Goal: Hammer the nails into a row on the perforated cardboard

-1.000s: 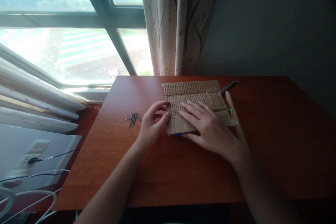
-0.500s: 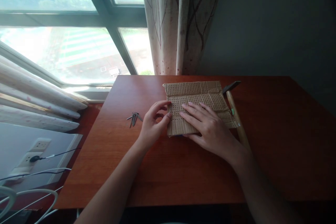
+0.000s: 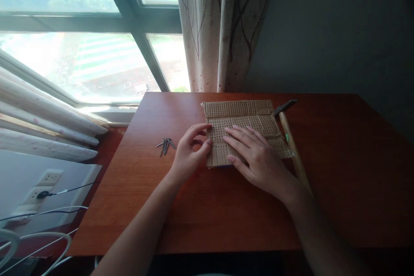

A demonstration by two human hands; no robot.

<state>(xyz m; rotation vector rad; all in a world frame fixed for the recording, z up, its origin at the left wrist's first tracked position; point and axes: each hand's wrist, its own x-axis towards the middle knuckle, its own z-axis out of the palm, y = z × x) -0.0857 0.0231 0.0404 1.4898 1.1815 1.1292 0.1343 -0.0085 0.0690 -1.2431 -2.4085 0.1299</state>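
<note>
The perforated cardboard lay on the wooden tabletop, near its far edge and well back from its near edge, with 2 creases running crosswise. The left hand curved at the cardboard's left edge, thumb and forefinger tips apart; whether they gripped it could not be told. The right hand rested on top, fingers extended and slightly spread. A hammer lay just beside the right edge, its handle end hidden by the right forearm; beyond it the tabletop ran on wide. Nails lay in 1 small pile between the left hand and the table's left edge. A green patch at the cardboard's right edge was too tiny to read.
</note>
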